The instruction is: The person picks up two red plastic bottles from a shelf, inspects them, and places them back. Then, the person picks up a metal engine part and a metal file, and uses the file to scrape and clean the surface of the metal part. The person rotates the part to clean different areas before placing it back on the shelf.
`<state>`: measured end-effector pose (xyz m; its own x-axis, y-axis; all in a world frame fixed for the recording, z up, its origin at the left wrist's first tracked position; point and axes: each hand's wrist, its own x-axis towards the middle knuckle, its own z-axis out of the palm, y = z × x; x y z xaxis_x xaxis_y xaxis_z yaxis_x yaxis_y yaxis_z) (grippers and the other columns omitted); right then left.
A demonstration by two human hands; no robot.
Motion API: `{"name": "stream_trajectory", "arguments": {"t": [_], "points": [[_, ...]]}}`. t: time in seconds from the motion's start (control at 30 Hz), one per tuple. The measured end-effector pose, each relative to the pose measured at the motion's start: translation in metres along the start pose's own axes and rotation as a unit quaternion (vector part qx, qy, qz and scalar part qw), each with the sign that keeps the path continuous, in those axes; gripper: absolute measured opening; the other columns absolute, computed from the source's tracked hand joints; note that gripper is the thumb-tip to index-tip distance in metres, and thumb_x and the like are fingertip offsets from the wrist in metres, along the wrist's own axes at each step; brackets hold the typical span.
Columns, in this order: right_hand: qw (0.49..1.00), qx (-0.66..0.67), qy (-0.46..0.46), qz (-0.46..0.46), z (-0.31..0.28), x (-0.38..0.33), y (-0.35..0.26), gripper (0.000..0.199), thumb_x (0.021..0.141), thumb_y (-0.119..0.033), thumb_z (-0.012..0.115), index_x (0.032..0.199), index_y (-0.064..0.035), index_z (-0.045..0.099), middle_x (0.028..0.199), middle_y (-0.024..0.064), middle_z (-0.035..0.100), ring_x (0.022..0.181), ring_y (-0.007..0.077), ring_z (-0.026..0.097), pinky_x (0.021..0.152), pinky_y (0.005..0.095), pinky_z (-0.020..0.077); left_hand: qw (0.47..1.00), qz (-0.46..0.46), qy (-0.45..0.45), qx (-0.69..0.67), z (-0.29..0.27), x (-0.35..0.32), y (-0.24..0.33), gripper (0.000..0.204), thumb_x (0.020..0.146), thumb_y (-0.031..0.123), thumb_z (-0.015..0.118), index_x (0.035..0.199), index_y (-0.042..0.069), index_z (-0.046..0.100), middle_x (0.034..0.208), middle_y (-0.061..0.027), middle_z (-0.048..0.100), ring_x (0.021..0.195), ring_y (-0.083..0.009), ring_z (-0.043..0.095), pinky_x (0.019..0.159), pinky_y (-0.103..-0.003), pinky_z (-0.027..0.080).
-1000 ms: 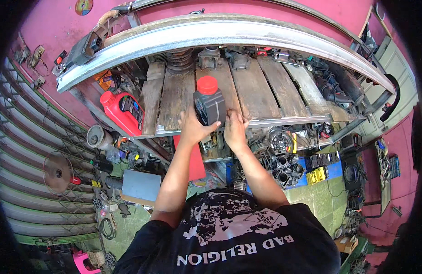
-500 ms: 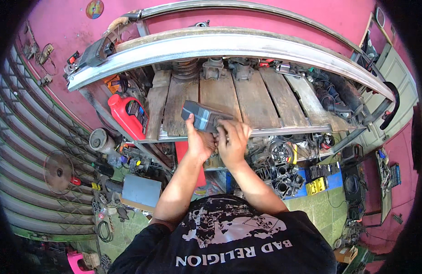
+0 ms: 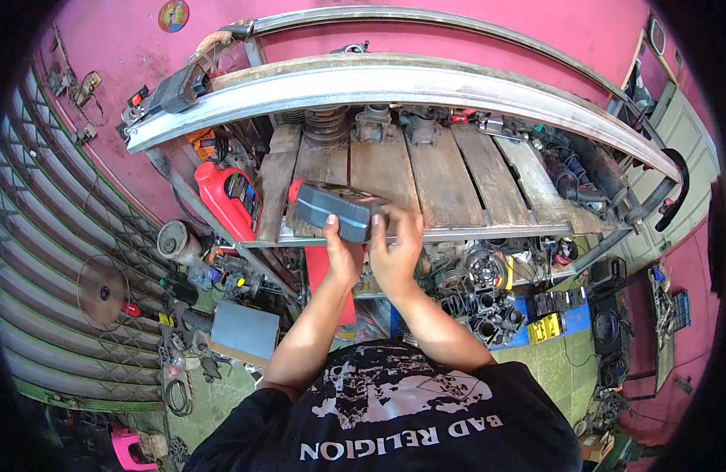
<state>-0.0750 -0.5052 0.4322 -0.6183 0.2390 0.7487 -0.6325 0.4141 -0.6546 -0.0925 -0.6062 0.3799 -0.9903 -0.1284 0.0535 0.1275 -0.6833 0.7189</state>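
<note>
Above the front edge of the wooden shelf, a dark grey oil bottle (image 3: 337, 211) with a red cap lies tilted on its side in both hands. Its cap end points left. My left hand (image 3: 343, 256) grips it from below, with the thumb up along the near side and the other fingers hidden underneath. Closed on the bottle's right end is my right hand (image 3: 396, 244), its thumb pressed to the near side and its fingers bent over the far side. A red oil bottle (image 3: 228, 200) stands on the shelf to the left.
Engine cylinders (image 3: 326, 124) line the back of the plank shelf (image 3: 449, 185), beneath a pale metal beam (image 3: 410, 79). Dark hoses (image 3: 579, 177) lie at its right end. Below are engine parts (image 3: 489, 311), a blue mat with a yellow box (image 3: 545, 329), and a grey-topped carton (image 3: 245, 329).
The bottle has turned in my hands, so its red cap now shows at the left and more of its side faces me. My right hand has shifted slightly left.
</note>
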Motion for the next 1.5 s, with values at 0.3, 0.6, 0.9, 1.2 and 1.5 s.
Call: {"name": "stream_trajectory", "arguments": {"t": [0.3, 0.6, 0.9, 1.2, 1.5], "points": [[0.997, -0.016, 0.005, 0.077, 0.005, -0.026, 0.041, 0.011, 0.093, -0.004, 0.071, 0.095, -0.0004, 0.061, 0.093, 0.0185, 0.062, 0.093, 0.0348, 0.06, 0.087, 0.0442, 0.047, 0.998, 0.052, 0.034, -0.022, -0.009, -0.006, -0.008, 0.083, 0.093, 0.07, 0.054, 0.149, 0.009, 0.046, 0.143, -0.01, 0.057, 0.131, -0.0292, 0.054, 0.116, -0.047, 0.037], [0.992, -0.112, -0.057, -0.007, 0.0, -0.044, 0.07, 0.016, 0.086, -0.01, 0.075, 0.093, -0.0059, 0.062, 0.098, 0.0137, 0.068, 0.097, 0.0345, 0.059, 0.089, 0.0494, 0.0402, 0.998, 0.033, 0.014, -0.046, -0.02, -0.009, 0.001, 0.077, 0.094, 0.073, 0.049, 0.143, 0.013, 0.051, 0.131, -0.005, 0.063, 0.12, -0.027, 0.059, 0.103, -0.045, 0.045], [0.879, -0.4, -0.231, 0.12, -0.026, 0.032, 0.123, 0.023, 0.088, -0.029, 0.076, 0.103, -0.0116, 0.078, 0.112, 0.0157, 0.071, 0.112, 0.0322, 0.062, 0.099, 0.0601, 0.0356, 0.864, 0.156, 0.095, 0.47, -0.032, -0.009, 0.052, 0.085, 0.087, 0.058, 0.076, 0.124, -0.014, 0.053, 0.118, -0.0275, 0.064, 0.115, -0.0389, 0.063, 0.1, -0.05, 0.048], [0.832, 0.149, -0.475, 0.245, 0.026, 0.015, 0.054, 0.059, 0.096, -0.026, 0.067, 0.149, -0.0067, 0.052, 0.139, 0.0219, 0.063, 0.128, 0.0369, 0.059, 0.11, 0.0487, 0.0397, 0.715, 0.171, 0.086, 0.673, -0.075, 0.004, 0.072, 0.1, 0.079, 0.056, 0.082, 0.146, -0.009, 0.045, 0.127, -0.035, 0.062, 0.122, -0.0502, 0.055, 0.106, -0.053, 0.044], [0.878, -0.105, -0.461, 0.067, 0.076, -0.042, 0.021, 0.069, 0.092, -0.02, 0.074, 0.153, -0.0121, 0.044, 0.15, 0.0191, 0.054, 0.142, 0.0354, 0.047, 0.111, 0.0535, 0.0258, 0.711, 0.258, -0.028, 0.654, -0.117, -0.015, 0.099, 0.041, 0.096, 0.028, 0.07, 0.125, -0.001, 0.065, 0.103, -0.0241, 0.068, 0.098, -0.0431, 0.056, 0.088, -0.051, 0.043]]}}
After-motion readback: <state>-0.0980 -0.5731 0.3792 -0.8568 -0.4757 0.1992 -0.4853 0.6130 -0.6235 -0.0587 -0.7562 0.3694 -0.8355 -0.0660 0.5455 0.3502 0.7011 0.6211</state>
